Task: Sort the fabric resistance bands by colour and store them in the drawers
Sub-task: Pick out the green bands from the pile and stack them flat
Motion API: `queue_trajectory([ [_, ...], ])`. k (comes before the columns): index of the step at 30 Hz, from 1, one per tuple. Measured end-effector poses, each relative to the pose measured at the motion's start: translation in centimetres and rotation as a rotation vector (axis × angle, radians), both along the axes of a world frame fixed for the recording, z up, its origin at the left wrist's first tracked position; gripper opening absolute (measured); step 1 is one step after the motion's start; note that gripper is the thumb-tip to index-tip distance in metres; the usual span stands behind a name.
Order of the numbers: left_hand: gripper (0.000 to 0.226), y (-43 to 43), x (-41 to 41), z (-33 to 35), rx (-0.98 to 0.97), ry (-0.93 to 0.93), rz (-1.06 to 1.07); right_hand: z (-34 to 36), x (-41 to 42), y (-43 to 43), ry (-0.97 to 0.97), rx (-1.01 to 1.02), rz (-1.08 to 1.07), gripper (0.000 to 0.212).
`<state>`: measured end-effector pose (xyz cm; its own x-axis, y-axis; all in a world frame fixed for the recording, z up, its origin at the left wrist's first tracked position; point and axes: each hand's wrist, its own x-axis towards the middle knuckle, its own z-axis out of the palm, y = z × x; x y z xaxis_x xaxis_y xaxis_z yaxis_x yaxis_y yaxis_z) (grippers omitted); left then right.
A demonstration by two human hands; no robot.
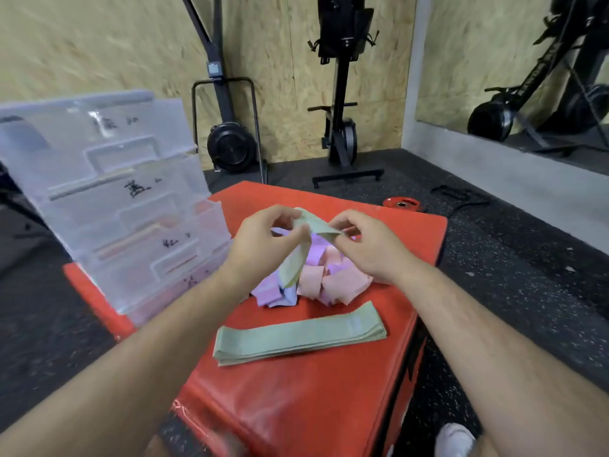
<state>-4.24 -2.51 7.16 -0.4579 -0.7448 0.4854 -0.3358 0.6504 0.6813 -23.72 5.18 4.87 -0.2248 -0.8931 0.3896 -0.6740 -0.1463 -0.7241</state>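
Both hands raised over the red surface [329,407]. Left hand [263,245] and right hand [365,249] each pinch one green band [306,239] — grip closed on its upper fold, loop hanging between them above the pink-and-purple pile [316,278]. Green stack [296,334] lies flat nearer; clear drawers [108,192] at left.

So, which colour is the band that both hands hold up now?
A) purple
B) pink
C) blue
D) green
D: the left hand and right hand pinch a green band above the mixed pile; it matches the flat green stack nearer the person.
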Motion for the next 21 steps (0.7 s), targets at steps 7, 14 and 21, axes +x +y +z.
queue_trajectory([
  [7, 0.026, -2.0, 4.4, -3.7, 0.042, -0.055, 0.113, -1.8, 3.6, -2.7, -0.274, 0.143, -0.161, 0.002],
  [14, 0.030, -3.6, 4.3, -4.8, 0.076, -0.165, 0.149, -1.5, 4.9, -4.8, -0.538, 0.028, -0.251, 0.024],
  [21, 0.026, -2.4, 3.1, -3.8, 0.278, 0.083, 0.005, -1.7, 7.8, -5.3, -0.235, -0.138, -0.051, 0.041],
])
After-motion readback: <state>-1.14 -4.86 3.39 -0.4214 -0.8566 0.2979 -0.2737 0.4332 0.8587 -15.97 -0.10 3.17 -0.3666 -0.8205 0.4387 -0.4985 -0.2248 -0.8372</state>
